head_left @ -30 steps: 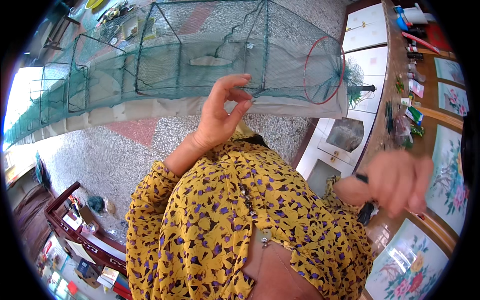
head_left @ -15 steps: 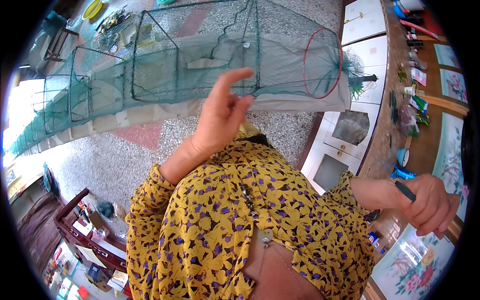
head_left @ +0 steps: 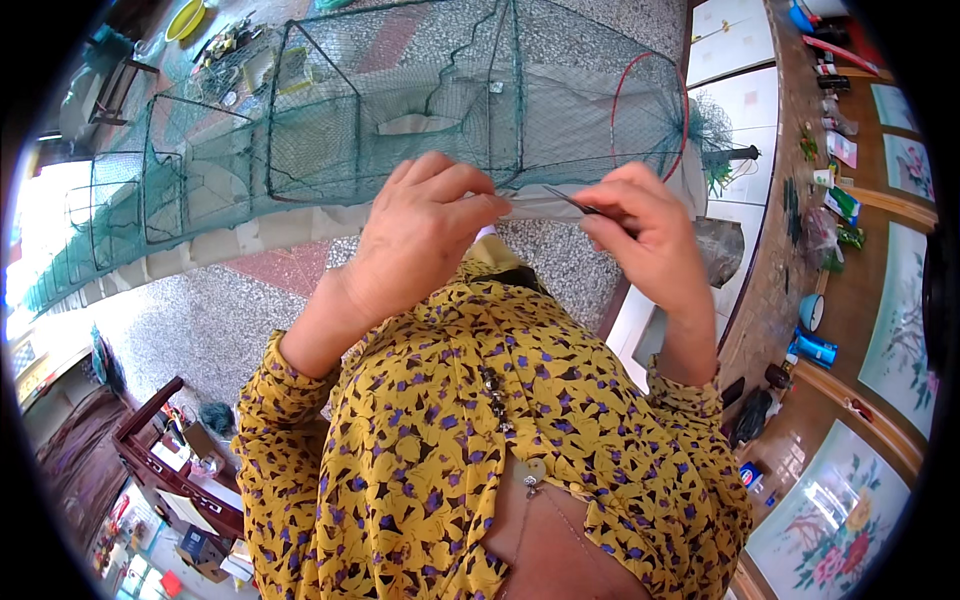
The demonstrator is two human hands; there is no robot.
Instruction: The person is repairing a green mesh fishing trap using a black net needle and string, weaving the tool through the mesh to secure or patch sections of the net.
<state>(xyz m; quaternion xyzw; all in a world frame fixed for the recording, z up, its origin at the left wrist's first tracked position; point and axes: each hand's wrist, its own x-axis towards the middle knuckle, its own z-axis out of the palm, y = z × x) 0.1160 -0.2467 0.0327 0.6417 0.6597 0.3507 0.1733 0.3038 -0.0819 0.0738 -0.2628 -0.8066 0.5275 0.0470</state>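
A long green mesh net trap [head_left: 420,100], stretched over dark square frames, stretches across the upper part of the view, with a red ring [head_left: 686,115] near its gathered right end. Just by the net's near edge, my left hand [head_left: 425,225] is closed in a pinch; whatever lies between its fingertips is hidden. My right hand [head_left: 645,225] grips a slim, dark, pointed tool [head_left: 575,202] between thumb and fingers. The tool's tip points left toward my left fingertips, a small gap apart from them. Pale cloth [head_left: 290,228] lies beneath the net.
White cabinets [head_left: 735,105] and a brown counter [head_left: 750,310] with bottles and packets run along the right. A dark red wooden piece of furniture [head_left: 150,440] stands at lower left. A yellow basin [head_left: 185,19] sits at the far left on the speckled floor [head_left: 240,320].
My right hand has swung in from the far right to the net's edge, bringing the pointed tool. The left hand has shifted slightly down and its raised index finger has folded into a pinch.
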